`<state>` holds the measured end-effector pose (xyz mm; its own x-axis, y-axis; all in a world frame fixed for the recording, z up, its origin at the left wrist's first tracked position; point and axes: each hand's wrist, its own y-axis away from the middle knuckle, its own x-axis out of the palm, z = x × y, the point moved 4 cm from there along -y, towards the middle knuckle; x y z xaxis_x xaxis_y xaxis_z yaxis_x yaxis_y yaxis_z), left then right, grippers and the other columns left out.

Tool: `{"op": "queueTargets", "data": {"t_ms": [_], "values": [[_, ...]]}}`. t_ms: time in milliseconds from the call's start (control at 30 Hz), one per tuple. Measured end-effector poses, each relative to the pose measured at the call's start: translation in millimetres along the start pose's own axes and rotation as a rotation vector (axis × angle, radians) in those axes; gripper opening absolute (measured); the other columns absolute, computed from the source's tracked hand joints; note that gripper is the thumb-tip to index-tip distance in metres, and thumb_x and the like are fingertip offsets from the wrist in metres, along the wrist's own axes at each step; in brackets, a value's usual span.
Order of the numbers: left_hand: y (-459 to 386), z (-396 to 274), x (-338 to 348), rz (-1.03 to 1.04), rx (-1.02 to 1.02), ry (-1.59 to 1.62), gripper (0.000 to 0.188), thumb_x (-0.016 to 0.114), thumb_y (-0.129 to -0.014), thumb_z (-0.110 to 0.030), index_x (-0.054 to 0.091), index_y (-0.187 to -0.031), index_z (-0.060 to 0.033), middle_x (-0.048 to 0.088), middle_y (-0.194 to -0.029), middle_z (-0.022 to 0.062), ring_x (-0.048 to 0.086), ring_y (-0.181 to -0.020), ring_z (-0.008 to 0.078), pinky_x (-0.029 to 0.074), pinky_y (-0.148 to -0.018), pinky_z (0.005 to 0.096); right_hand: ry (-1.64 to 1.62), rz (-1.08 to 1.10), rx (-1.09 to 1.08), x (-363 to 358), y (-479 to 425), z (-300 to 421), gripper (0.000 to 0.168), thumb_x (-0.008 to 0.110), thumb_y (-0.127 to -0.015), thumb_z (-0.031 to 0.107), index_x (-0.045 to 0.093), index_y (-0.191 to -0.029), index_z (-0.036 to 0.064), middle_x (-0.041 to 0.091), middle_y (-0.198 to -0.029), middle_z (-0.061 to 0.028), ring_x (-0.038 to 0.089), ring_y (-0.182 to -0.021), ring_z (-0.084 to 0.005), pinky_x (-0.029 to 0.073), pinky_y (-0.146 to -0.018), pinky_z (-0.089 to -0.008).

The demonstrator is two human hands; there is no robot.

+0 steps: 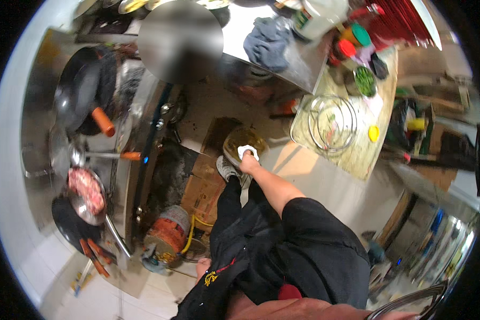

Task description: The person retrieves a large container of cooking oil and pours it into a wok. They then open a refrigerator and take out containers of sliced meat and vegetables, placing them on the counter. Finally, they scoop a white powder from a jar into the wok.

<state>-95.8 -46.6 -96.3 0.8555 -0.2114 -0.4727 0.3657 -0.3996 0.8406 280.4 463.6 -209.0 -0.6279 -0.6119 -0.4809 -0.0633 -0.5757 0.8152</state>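
Note:
My right hand (249, 163) is closed around a bunched white cloth or paper (248, 152), at the near edge of a round vessel (239, 141) with yellow-brown, see-through contents. Whether it also grips a handle under the white material cannot be told. The vessel is low in front of me, close to my shoe (226, 168). My left hand (203, 267) hangs by my black clothing, mostly hidden by it; its fingers cannot be made out.
To the left, a steel stove bears a black wok (84, 92), a ladle (132, 156) and a steel pan of raw meat (86, 190). Below stands a gas cylinder (170, 228) beside cardboard (200, 192). On the right, a worktable (356, 160) holds wire rings (332, 122) and jars.

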Motion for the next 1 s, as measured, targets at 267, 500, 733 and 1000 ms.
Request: {"op": "queueTargets", "data": {"t_ms": [267, 500, 733, 1000], "values": [[-48.3, -105.6, -68.5, 0.088, -0.018, -0.157, 0.021, 0.067, -0.088, -0.019, 0.071, -0.086, 0.0018, 0.071, -0.076, 0.0118, 0.067, -0.072, 0.02, 0.053, -0.07, 0.0363, 0.141, -0.152, -0.379, -23.2, 47.7, -3.6, 0.045, 0.061, -0.084, 0.014, 0.056, -0.126, -0.002, 0.062, -0.115, -0.0227, 0.061, -0.114, -0.0379, 0.051, -0.096, -0.0456], [-61.6, -250.0, -65.4, 0.088, 0.161, -0.424, 0.028, 0.062, -0.094, -0.024, 0.072, -0.095, 0.0019, 0.073, -0.08, 0.0169, 0.07, -0.076, 0.0256, 0.054, -0.072, 0.0406, 0.07, -1.196, -0.221, -347.9, 176.3, -142.3, 0.021, 0.059, -0.089, 0.014, 0.063, -0.107, 0.006, 0.062, -0.099, -0.0172, 0.062, -0.09, -0.0362, 0.052, -0.077, -0.0466], [-66.4, -250.3, -77.4, 0.131, 0.158, -0.594, 0.03, 0.064, -0.093, -0.03, 0.072, -0.094, -0.0011, 0.074, -0.084, 0.0169, 0.073, -0.082, 0.0277, 0.056, -0.075, 0.0415, 0.104, -0.776, 0.532, -472.6, 125.2, -332.6, 0.083, 0.066, -0.088, 0.026, 0.025, -0.155, 0.0, 0.023, -0.16, -0.029, 0.055, -0.126, -0.0433, 0.046, -0.107, -0.0472], [-36.2, -263.3, -89.6, 0.078, 0.358, -0.65, 0.034, 0.057, -0.096, -0.029, 0.068, -0.092, 0.0031, 0.069, -0.088, 0.0273, 0.068, -0.085, 0.0416, 0.054, -0.079, 0.0481, 0.2, -0.821, 0.285, -480.4, 119.1, -340.3, 0.077, 0.075, -0.079, 0.034, 0.047, -0.142, -0.002, 0.05, -0.139, -0.0312, 0.062, -0.114, -0.0405, 0.048, -0.104, -0.0456]]}}
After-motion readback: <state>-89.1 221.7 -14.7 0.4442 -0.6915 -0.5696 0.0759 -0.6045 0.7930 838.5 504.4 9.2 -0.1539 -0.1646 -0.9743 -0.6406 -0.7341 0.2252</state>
